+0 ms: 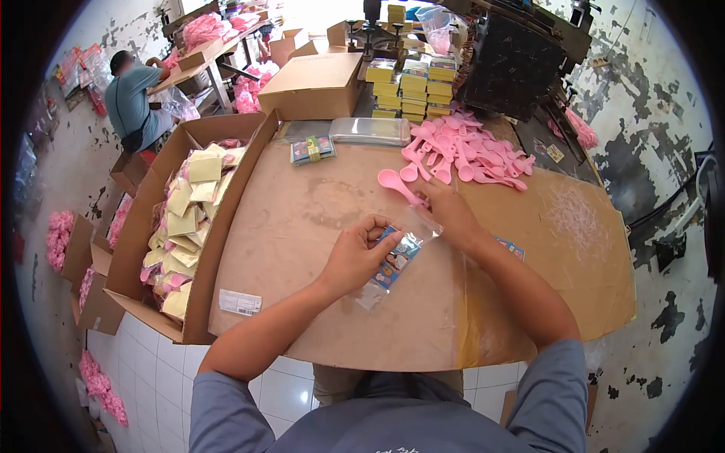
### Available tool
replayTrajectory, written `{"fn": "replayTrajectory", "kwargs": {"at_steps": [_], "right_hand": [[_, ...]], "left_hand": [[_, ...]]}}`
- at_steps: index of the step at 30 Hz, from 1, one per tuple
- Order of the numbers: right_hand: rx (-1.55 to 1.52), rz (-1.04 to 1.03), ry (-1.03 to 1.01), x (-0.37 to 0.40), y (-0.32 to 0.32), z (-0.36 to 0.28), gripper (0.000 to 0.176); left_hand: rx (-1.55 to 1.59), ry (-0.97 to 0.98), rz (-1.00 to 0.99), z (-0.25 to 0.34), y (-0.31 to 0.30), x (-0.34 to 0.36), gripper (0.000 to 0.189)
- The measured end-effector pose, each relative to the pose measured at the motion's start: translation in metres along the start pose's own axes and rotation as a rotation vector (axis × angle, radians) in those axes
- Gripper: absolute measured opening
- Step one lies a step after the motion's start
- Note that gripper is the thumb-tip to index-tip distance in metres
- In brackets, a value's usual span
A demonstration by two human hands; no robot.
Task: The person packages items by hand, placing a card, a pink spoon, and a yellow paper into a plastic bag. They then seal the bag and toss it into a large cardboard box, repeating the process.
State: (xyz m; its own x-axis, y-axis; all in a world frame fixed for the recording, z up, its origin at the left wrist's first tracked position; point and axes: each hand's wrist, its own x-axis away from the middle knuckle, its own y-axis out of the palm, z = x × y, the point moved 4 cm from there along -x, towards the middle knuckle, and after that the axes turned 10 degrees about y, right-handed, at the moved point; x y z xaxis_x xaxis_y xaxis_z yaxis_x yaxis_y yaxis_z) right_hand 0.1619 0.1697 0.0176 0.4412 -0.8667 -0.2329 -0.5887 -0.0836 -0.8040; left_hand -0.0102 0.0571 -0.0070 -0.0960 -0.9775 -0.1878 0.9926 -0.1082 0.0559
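A clear plastic bag (371, 293) with a blue printed card (396, 259) is pinched between the thumb and fingers of my left hand (357, 255), over the middle of the cardboard-covered table. My right hand (447, 210) lies just beyond the bag's upper end, its fingers closed on the handle of a pink spoon (394, 181). The spoon's bowl points to the left, away from the bag. Behind my right hand spreads a heap of pink spoons (461, 147). Part of another blue card (511, 248) shows beside my right forearm.
An open carton (236, 175) of filled packets stands left. Behind are a banded card stack (312, 150), a clear plastic case (370, 130), a closed box (311, 81) and yellow-edged stacks (414, 84). Plastic strips (578, 219) lie right. A person (134, 94) sits back left.
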Motion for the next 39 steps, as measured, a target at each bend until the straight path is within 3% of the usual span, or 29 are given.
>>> {"fn": "replayTrajectory", "kwargs": {"at_steps": [7, 10, 13, 16, 22, 25, 28, 31, 33, 35, 37, 39], "right_hand": [[-0.145, -0.037, 0.110, 0.038, -0.054, 0.002, 0.015], [-0.329, -0.066, 0.121, 0.058, -0.075, 0.005, 0.015], [-0.617, -0.041, 0.121, 0.069, -0.080, 0.018, 0.015], [-0.700, -0.059, 0.132, 0.074, -0.080, 0.015, 0.016], [-0.730, -0.144, 0.132, 0.074, -0.071, 0.010, 0.016], [-0.800, -0.018, 0.181, 0.077, -0.063, 0.009, 0.019], [-0.698, 0.122, 0.084, 0.080, -0.053, 0.005, 0.022], [-0.845, -0.002, 0.149, 0.088, -0.031, -0.007, 0.025], [-0.719, -0.137, -0.040, 0.087, -0.031, -0.017, 0.028], [-0.778, -0.189, -0.060, 0.085, -0.035, -0.023, 0.026], [-1.021, -0.156, 0.097, 0.083, -0.043, -0.025, 0.022], [-0.766, -0.066, -0.101, 0.083, -0.051, -0.044, 0.015]], "left_hand": [[0.102, -0.007, 0.007, -0.007, 0.002, -0.003, 0.024], [0.094, 0.048, 0.023, -0.009, 0.005, -0.002, 0.024], [0.025, -0.046, -0.027, 0.005, 0.007, 0.003, 0.025], [0.012, -0.074, -0.057, 0.006, 0.010, 0.003, 0.027], [0.037, -0.042, -0.101, -0.003, 0.013, 0.004, 0.028], [-0.009, -0.060, -0.151, -0.001, 0.014, 0.006, 0.029], [-0.016, -0.043, -0.182, -0.003, 0.017, 0.009, 0.029], [0.030, -0.086, -0.194, -0.001, 0.021, 0.012, 0.029], [0.078, -0.063, -0.196, 0.000, 0.022, 0.011, 0.031], [0.118, -0.091, -0.212, 0.002, 0.021, 0.011, 0.030], [0.154, -0.173, -0.245, 0.007, 0.019, 0.011, 0.029], [0.190, -0.204, -0.310, 0.017, 0.020, 0.014, 0.030]]}}
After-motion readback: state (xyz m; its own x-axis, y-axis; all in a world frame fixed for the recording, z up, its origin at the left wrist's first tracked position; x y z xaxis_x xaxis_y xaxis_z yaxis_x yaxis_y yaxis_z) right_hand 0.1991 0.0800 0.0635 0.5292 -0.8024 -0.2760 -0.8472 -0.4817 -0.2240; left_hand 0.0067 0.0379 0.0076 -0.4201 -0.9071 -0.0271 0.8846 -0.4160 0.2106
